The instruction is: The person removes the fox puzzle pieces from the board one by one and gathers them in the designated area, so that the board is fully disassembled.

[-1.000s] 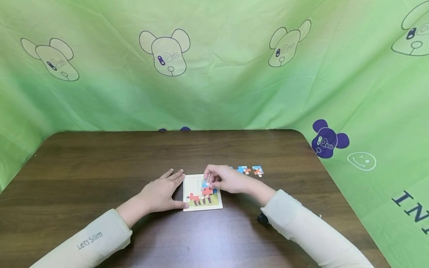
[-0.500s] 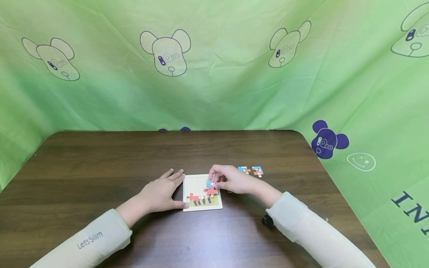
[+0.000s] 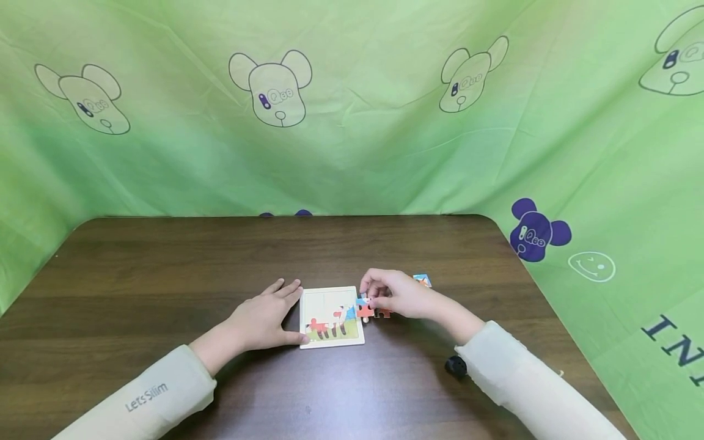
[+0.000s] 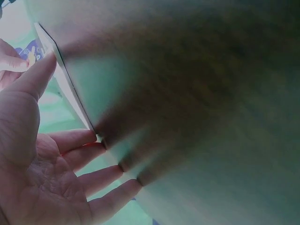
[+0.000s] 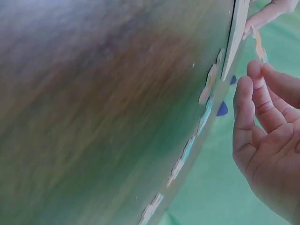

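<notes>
A shallow puzzle tray (image 3: pixel 315 300) lies on the table with several pieces fitted along its lower part, showing legs, red shapes and grass. My left hand (image 3: pixel 261 318) steadies its left side: the thumb touches the lower left corner, and the other fingers spread onto the table by the upper left corner. Between thumb and fingertip, my right hand (image 3: pixel 408 294) pinches a red-and-blue puzzle piece (image 3: pixel 363 308) at the tray's right edge. In the right wrist view that piece (image 5: pixel 259 46) is held up off the table. The tray's edge (image 4: pixel 70 89) shows beside the left fingers.
Loose pieces lie right of the tray: a red one (image 3: pixel 383 313) under the right hand and a blue-and-orange one (image 3: pixel 422 279) behind it. The right wrist view shows several in a row (image 5: pixel 182 160). A green printed curtain (image 3: pixel 352 153) hangs behind the brown table (image 3: pixel 192 256).
My right hand has moved right, carrying the pinched piece from over the tray's interior to its right edge. The left hand and tray have stayed put.
</notes>
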Available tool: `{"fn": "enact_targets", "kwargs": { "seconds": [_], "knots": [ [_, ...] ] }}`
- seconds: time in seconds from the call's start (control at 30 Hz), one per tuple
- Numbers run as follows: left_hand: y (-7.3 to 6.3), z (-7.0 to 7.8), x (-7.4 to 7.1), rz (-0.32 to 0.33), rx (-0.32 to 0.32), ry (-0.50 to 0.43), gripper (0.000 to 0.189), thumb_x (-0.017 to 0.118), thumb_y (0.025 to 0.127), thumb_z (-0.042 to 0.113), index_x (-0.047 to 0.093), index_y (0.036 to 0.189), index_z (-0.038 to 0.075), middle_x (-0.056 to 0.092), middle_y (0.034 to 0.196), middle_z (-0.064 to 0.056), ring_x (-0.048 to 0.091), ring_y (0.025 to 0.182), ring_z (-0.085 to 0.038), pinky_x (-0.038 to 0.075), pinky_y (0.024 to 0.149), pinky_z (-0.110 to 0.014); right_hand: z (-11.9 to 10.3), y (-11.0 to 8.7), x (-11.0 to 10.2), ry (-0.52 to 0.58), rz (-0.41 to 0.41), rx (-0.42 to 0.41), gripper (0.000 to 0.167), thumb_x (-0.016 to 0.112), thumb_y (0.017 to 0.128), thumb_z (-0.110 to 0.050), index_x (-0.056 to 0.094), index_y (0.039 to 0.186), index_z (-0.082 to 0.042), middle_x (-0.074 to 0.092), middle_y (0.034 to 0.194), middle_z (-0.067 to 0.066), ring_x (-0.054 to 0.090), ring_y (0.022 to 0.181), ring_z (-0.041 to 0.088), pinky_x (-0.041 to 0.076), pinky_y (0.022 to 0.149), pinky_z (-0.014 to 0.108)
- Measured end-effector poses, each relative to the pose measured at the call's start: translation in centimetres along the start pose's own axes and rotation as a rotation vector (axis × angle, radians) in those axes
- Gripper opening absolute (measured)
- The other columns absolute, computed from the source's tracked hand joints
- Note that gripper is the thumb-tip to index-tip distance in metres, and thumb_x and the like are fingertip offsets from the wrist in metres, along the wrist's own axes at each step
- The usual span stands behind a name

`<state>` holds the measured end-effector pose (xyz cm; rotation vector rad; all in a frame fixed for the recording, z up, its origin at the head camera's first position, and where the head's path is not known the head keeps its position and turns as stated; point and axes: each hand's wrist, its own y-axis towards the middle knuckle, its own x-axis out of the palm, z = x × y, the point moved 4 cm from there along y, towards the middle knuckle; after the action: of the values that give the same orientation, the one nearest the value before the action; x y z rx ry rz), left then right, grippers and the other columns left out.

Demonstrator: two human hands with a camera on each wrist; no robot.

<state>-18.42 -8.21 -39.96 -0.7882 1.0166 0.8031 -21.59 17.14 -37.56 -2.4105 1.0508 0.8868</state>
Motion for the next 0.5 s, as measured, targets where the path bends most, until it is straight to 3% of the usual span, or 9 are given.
{"fn": "enact_targets", "kwargs": {
  "seconds": [0.5],
  "knots": [
    [0.3, 0.0, -0.2, 0.02, 0.029, 0.023, 0.096, 0.076, 0.076, 0.06, 0.047, 0.146, 0.001, 0.041, 0.157, -0.012, 0.036, 0.146, -0.039, 0.045, 0.106, -0.056, 1.5, -2.7, -3.1, 0.055, 0.091, 0.044, 0.015, 0.068, 0.091, -0.003, 0.061, 0.104, -0.003, 0.066, 0.081, 0.004, 0.06, 0.078, 0.006, 0.049, 0.076, 0.024]
  ]
}}
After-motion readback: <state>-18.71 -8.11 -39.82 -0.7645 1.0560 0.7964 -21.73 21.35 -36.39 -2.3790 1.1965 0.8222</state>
